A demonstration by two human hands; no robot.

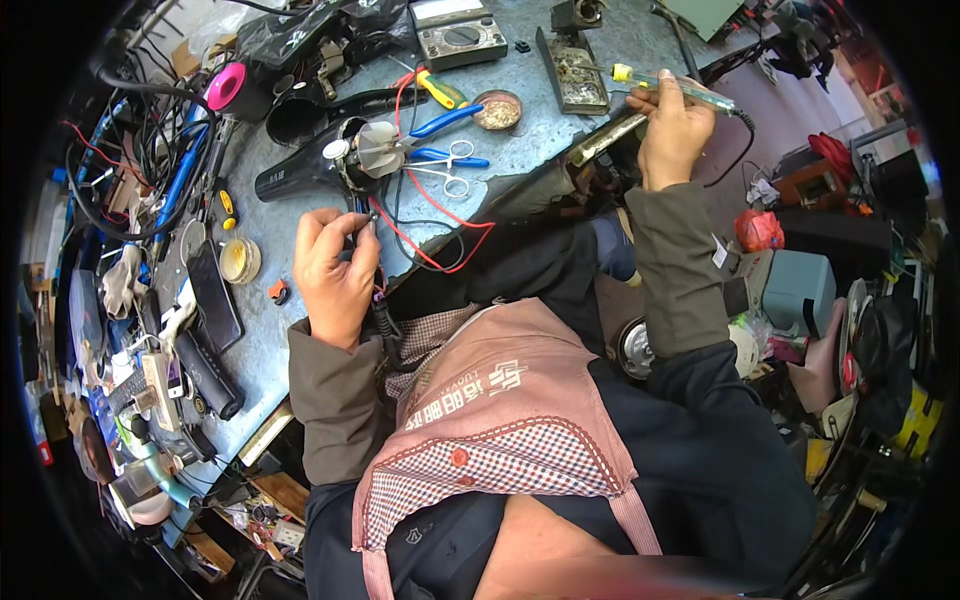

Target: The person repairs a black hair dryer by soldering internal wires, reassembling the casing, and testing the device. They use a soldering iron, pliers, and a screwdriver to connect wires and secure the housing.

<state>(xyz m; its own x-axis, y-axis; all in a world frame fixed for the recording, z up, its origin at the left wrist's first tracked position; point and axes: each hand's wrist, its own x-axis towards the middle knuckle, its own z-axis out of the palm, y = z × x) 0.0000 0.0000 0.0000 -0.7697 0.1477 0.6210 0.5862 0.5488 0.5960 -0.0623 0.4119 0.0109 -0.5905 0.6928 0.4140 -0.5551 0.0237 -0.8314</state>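
Observation:
My right hand grips a soldering iron with a see-through greenish handle and a yellow collar. Its tip points left, over a shallow metal tray at the bench's far edge. My left hand is closed in a pinch on a dark cord, which hangs down below the fingers; its exact end is hidden. Just beyond that hand lies a black hair dryer, taken apart, with a clear-bladed fan exposed. Blue-handled pliers, scissor-like forceps and red test lead lie beside it.
A round tin and an analog meter stand farther back. Leftward are a small jar, a phone, a yellow-handled screwdriver and tangled cables. The bench ends close before me; clutter fills the floor at right.

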